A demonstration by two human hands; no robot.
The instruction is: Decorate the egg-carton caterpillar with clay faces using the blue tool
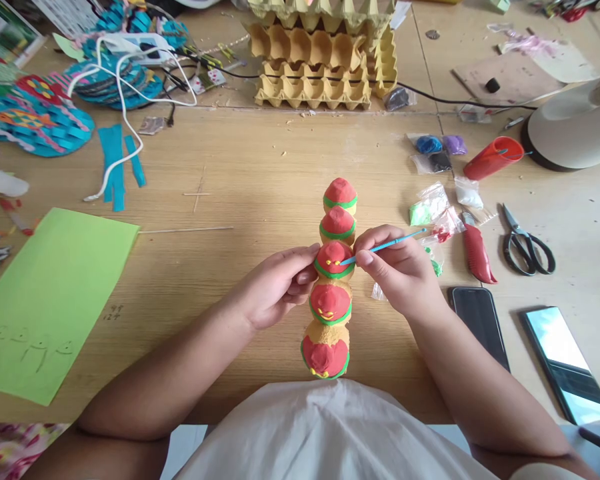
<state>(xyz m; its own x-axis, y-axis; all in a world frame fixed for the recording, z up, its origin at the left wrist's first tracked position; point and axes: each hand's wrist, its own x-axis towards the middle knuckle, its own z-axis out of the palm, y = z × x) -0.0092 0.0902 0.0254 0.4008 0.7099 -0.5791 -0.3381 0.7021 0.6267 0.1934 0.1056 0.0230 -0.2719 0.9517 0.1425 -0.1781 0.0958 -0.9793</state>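
A strip of egg-carton cups (331,303) runs away from my body, its several domes coated in red with green rims. Small yellow pieces sit on the three nearer domes. My left hand (285,280) grips the strip's left side at the middle dome, fingers bent around it. Pinched in my right hand (393,267) is a thin blue tool (387,245), whose tip touches the middle dome beside its yellow dots.
Stacked egg cartons (313,90) stand at the back. Scissors (527,247), a red cutter (477,253), clay bags (430,203), a red cup (495,157) and two phones (480,320) lie right. Green paper (65,287) lies left.
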